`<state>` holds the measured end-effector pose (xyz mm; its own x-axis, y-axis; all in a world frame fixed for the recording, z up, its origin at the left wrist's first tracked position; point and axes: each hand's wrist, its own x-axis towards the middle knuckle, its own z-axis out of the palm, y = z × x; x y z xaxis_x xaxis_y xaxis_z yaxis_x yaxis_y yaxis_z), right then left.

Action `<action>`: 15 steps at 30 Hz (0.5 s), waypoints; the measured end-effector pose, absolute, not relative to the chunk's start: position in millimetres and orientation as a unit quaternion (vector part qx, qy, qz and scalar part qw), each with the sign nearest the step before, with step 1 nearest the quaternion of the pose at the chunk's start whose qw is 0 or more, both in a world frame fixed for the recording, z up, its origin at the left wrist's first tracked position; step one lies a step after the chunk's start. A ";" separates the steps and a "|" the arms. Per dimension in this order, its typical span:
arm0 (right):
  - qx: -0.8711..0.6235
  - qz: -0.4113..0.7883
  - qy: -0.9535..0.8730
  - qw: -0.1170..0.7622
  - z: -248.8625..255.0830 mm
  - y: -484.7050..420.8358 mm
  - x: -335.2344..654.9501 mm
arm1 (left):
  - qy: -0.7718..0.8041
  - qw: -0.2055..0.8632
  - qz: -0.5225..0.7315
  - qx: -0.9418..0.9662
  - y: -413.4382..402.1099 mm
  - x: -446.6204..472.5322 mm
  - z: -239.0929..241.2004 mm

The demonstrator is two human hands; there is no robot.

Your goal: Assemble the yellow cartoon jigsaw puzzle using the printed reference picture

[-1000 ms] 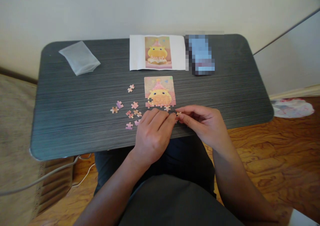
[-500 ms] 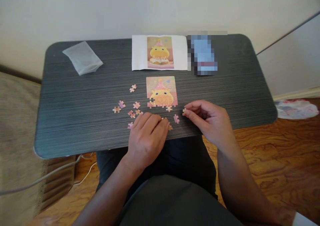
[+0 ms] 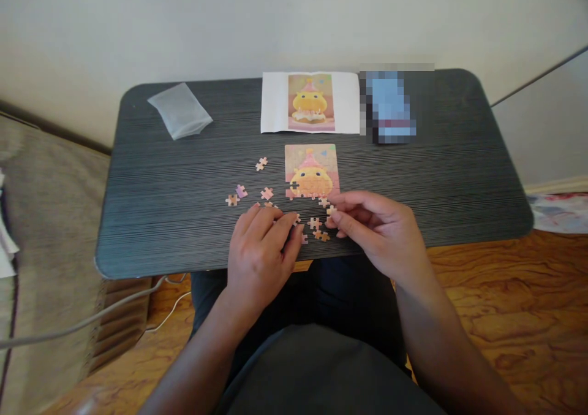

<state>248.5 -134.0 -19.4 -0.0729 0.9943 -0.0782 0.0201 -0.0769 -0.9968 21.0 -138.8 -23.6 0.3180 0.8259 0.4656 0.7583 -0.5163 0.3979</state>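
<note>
While the right hand (image 3: 388,234) pinches a puzzle piece (image 3: 331,210) between thumb and fingertips, just below the lower right corner of a partly built puzzle (image 3: 312,168) on a dark table (image 3: 184,182), the left hand (image 3: 260,249) curls among loose pieces (image 3: 315,223); whether its fingers grip one cannot be told. Behind the puzzle lies a printed picture (image 3: 310,102).

The surface (image 3: 160,206) looks mostly matt, with fine streaks like wood grain. At the far left, the pouch (image 3: 180,112) is of thin, translucent plastic, slightly shiny. The far sheet (image 3: 310,102) is of paper, softly creased. The puzzle (image 3: 312,173) looks like smooth printed cardboard. On the right, the floor (image 3: 496,292) has a glossy wood look.
</note>
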 end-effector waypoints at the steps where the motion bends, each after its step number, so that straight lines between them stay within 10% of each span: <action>1: -0.501 0.539 -0.499 0.457 -18.8 -132.7 245.1 | 0.493 0.048 0.313 0.810 -137.4 19.5 -23.6; 15: -0.552 0.551 -0.474 0.409 -11.2 -123.0 215.2 | 0.482 0.084 0.366 0.792 -129.6 18.6 -21.4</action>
